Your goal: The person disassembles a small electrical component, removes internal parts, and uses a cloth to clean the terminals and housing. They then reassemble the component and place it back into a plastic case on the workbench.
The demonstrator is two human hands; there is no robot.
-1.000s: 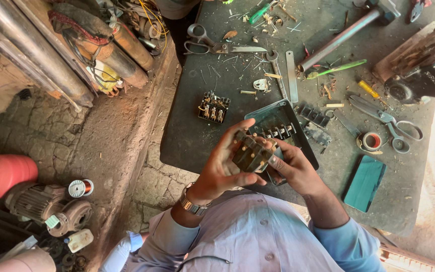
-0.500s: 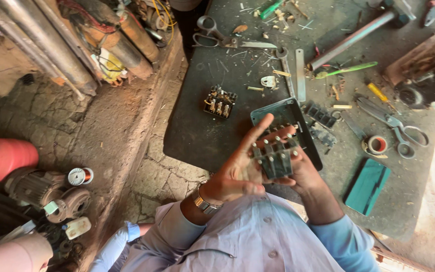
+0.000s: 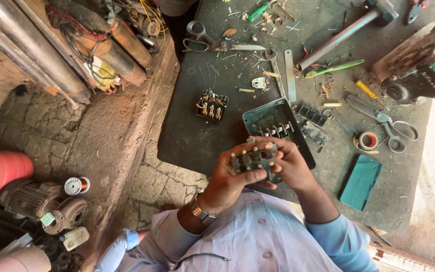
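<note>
Dark terminal block (image 3: 254, 160) clasped in both my grips, left hand (image 3: 230, 177) and right hand (image 3: 288, 166) wrapped around it, grey tray (image 3: 258, 117) just beyond on the desk (image 3: 197, 136), scissors (image 3: 386, 121) off right.

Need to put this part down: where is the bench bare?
Bare along the near-left bench, between the small terminal block and the grey tray. Crowded at the far edge and right, around the scissors and tape roll.
</note>
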